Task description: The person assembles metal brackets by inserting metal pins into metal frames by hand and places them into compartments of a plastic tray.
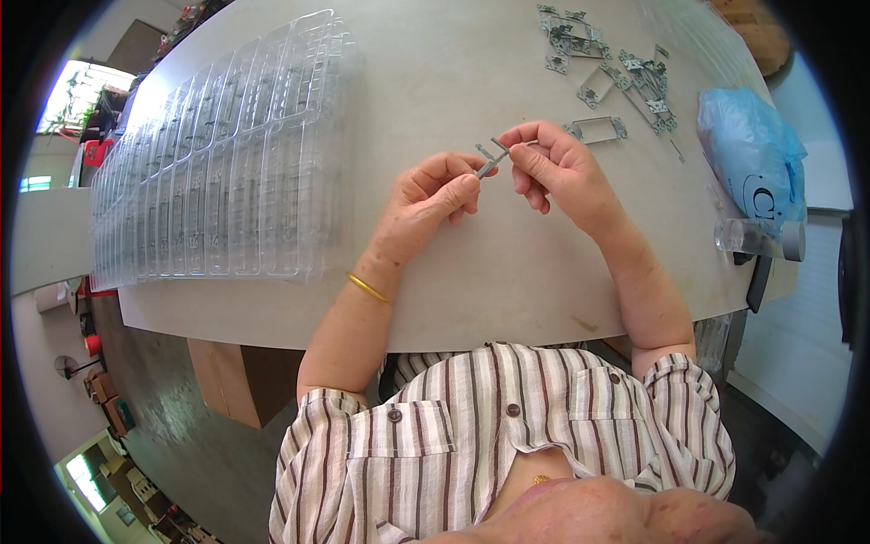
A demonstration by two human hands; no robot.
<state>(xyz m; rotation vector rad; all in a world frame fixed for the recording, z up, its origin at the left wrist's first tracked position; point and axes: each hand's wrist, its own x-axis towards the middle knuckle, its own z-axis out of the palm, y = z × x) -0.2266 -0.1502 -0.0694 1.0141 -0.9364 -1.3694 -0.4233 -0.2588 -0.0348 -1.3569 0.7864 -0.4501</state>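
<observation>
Between my two hands, above the middle of the table, is a small grey metal bracket (490, 165). My left hand (437, 189) pinches its near left end between thumb and fingers. At its far right end, my right hand (555, 170) grips it with thumb and forefinger, the other fingers curled. Part of the bracket is hidden by my fingertips. Just past my right hand lies a flat rectangular metal frame (595, 131). Beyond that, several similar metal frames (645, 89) lie in a loose heap.
A stack of clear plastic trays (227, 172) with metal pieces in their slots covers the table's left side. On the right are a blue plastic bag (750, 154) and a clear jar (750, 238) on its side. A cardboard box (227, 376) stands under the table.
</observation>
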